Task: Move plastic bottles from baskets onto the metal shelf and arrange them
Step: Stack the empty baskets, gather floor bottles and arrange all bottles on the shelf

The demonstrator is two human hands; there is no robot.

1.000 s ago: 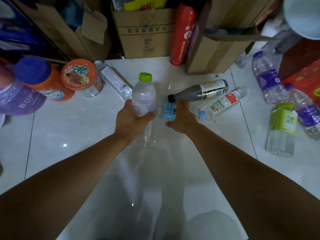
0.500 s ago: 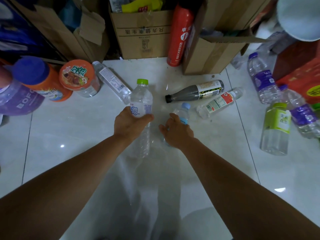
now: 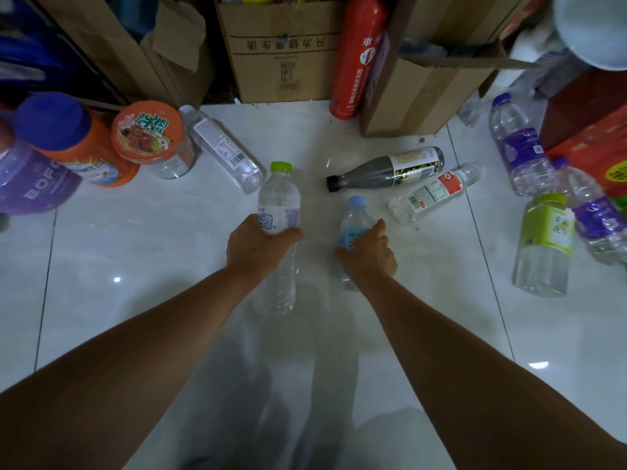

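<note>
My left hand (image 3: 256,247) grips a clear bottle with a green cap (image 3: 279,198) around its middle, held upright above the white tiled floor. My right hand (image 3: 368,252) is closed around a small clear bottle with a pale blue cap and blue label (image 3: 354,218), also upright. Just beyond them a dark bottle with a black cap (image 3: 383,169) and a clear bottle with a red-and-white label (image 3: 432,193) lie on their sides. No metal shelf or basket shows in this view.
A clear bottle (image 3: 222,149) lies at the left beside an orange-lidded jar (image 3: 152,139) and an orange bottle with a blue cap (image 3: 73,142). Purple-labelled bottles (image 3: 519,144) and a green-labelled bottle (image 3: 544,244) lie at the right. Cardboard boxes (image 3: 281,49) and a red canister (image 3: 356,59) line the back.
My right hand picked the small blue-capped bottle off the floor and turned it upright. Both hands drew back toward me with their bottles.
</note>
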